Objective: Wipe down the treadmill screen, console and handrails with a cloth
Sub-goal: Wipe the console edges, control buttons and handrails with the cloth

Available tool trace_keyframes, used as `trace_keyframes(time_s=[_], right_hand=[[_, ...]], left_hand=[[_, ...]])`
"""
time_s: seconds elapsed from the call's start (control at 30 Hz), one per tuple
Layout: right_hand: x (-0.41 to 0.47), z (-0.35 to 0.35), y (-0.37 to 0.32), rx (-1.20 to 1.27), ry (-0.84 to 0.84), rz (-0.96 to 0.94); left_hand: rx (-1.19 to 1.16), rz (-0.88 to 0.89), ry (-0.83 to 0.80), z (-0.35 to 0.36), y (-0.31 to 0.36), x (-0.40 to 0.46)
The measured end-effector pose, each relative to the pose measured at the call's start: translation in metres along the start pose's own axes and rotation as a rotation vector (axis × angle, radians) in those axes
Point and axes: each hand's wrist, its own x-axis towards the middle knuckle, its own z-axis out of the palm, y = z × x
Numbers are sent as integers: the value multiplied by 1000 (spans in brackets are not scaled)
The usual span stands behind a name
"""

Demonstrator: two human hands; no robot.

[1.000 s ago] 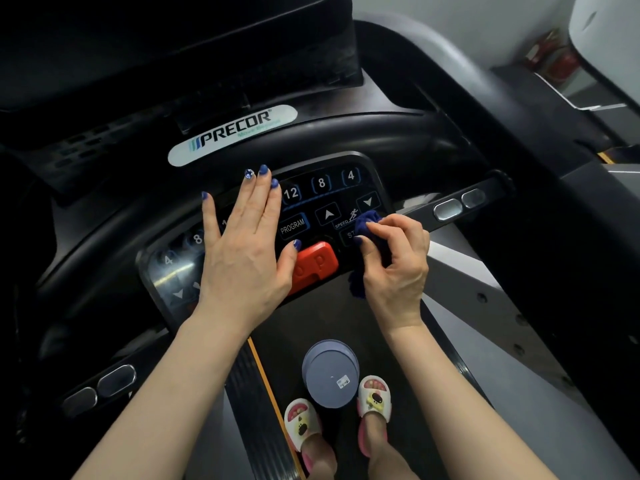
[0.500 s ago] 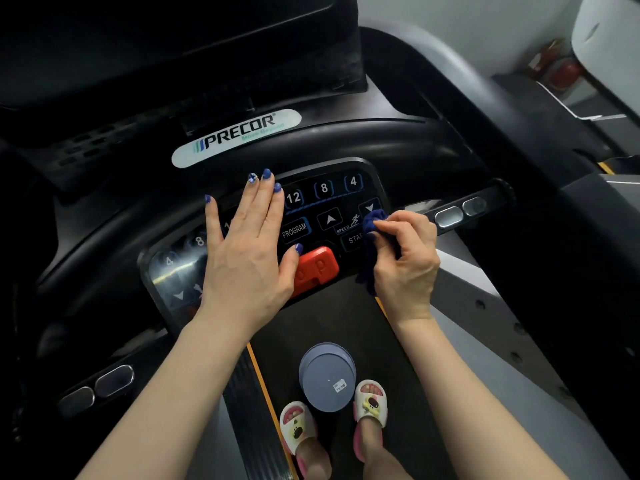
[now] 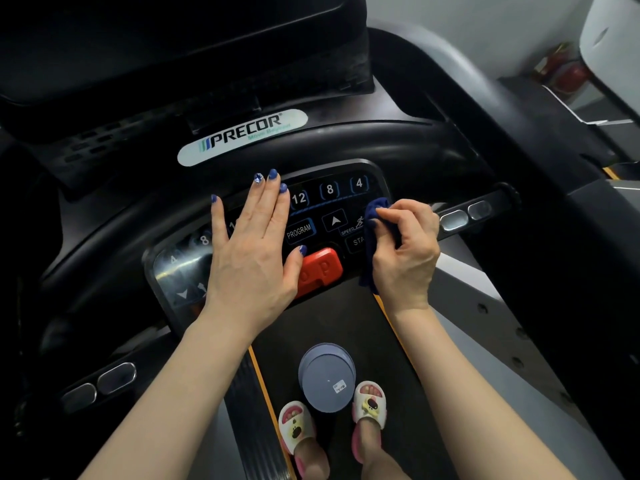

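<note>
Since a second ago the right hand (image 3: 407,252) has carried the cloth (image 3: 375,233) up and rightward across the keypad (image 3: 332,202), from the start key toward its right edge; console wipe mid-course. Right fingers pinch the cloth, which hangs lengthwise, top end toward the screen. Left hand (image 3: 252,244) rests flat, fingers straight, on the keypad.

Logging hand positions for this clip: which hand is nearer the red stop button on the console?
Left. The left hand lies flat on the keypad, its thumb tip touching the red stop button. The right hand, pinching the blue cloth, is off to the button's right.
</note>
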Motion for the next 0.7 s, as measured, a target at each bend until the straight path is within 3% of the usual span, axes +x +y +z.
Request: trace_keyframes(time_s=[0.7], right_hand=[[2,7,-11,55,-137,-179]], left_hand=[[-27,5,43,2,-5,2]])
